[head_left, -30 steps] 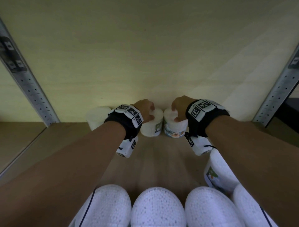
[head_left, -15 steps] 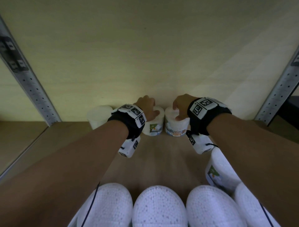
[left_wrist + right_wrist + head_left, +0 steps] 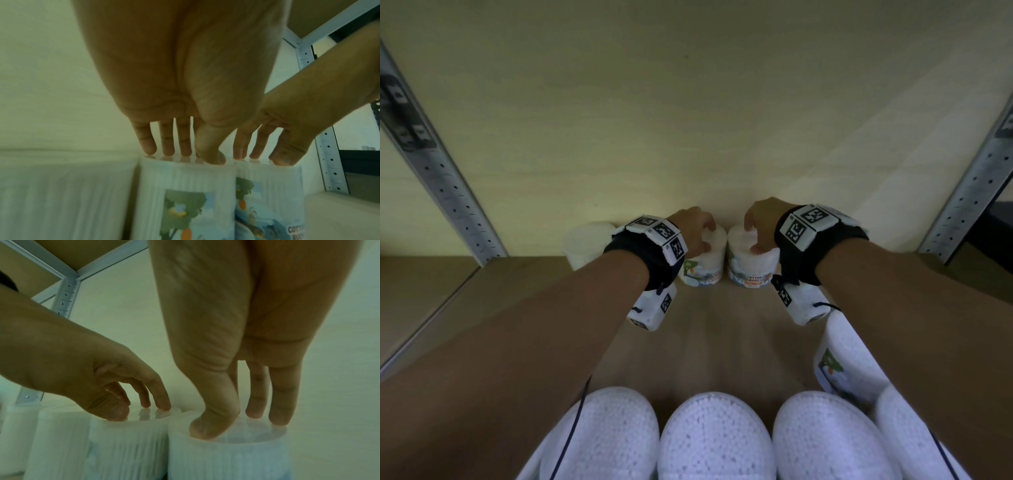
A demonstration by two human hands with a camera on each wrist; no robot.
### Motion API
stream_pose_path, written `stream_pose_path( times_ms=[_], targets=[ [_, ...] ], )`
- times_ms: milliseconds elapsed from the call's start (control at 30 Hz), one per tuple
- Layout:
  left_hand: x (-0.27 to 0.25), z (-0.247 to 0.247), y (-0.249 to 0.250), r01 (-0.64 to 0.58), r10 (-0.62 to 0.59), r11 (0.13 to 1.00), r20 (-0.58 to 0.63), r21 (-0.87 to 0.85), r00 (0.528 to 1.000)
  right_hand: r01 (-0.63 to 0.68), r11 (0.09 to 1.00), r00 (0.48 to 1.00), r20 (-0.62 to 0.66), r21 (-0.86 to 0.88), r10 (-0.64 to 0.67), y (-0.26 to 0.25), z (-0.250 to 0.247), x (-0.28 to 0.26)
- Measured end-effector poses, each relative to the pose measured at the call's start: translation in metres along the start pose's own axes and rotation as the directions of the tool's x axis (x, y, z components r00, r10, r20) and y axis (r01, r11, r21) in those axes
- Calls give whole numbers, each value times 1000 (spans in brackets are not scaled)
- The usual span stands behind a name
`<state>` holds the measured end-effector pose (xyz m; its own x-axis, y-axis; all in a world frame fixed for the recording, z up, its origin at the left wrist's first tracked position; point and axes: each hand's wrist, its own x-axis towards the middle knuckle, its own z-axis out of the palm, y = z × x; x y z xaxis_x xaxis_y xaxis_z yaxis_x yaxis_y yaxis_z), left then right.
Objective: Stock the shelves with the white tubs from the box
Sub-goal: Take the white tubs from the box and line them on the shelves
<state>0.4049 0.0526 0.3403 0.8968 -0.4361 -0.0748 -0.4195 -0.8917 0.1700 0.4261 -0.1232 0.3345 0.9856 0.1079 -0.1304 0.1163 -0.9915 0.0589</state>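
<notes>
Two white cotton-bud tubs stand side by side at the back of the wooden shelf [image 3: 722,342], against the wall. My left hand [image 3: 697,229] rests its fingertips [image 3: 167,150] on the lid of the left tub [image 3: 703,263] [image 3: 185,194]. The right hand [image 3: 760,228] does the same on the right tub [image 3: 751,270] [image 3: 226,459], thumb and straight fingers [image 3: 279,415] touching its lid. In the right wrist view the left hand [image 3: 139,410] touches the left tub [image 3: 127,443]. Neither hand wraps a tub's side.
A third white tub [image 3: 585,245] stands left of the pair at the back. Several tubs [image 3: 715,438] line the front edge, and one [image 3: 839,366] lies tilted at the right. Perforated metal posts [image 3: 441,178] [image 3: 969,192] frame the bay.
Both hands pushed their tubs further back towards the wall. The curled hold on the tubs has loosened to fingertips resting on the lids.
</notes>
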Motion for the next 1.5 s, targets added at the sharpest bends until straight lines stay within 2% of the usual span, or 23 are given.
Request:
stream_pose_path(
  times_ms=[233,400,533,667,933,1233,1500],
  targets=[
    [-3,-4,-1,-18,21,999,59,-42,998,13,999,1000,2,-33,-13,7,6,19],
    [0,2,3,80,-82,996,-97,-28,992,17,998,1000,2,-58,-17,4,3,12],
    [3,13,7,141,-137,990,-107,27,985,33,998,999,0,-59,-33,3,3,7],
    [5,11,3,118,-117,993,-76,7,990,0,1000,1000,-13,-19,0,1,5,3],
    [2,6,-9,26,-33,996,-78,-87,996,9,998,1000,4,-58,-9,2,4,7],
    [0,4,-7,-4,-3,996,-92,-84,996,23,993,999,28,-112,-21,7,3,21],
    [-22,-9,5,-43,43,999,51,-11,998,41,978,997,67,-204,-28,1,8,-4]
  ],
)
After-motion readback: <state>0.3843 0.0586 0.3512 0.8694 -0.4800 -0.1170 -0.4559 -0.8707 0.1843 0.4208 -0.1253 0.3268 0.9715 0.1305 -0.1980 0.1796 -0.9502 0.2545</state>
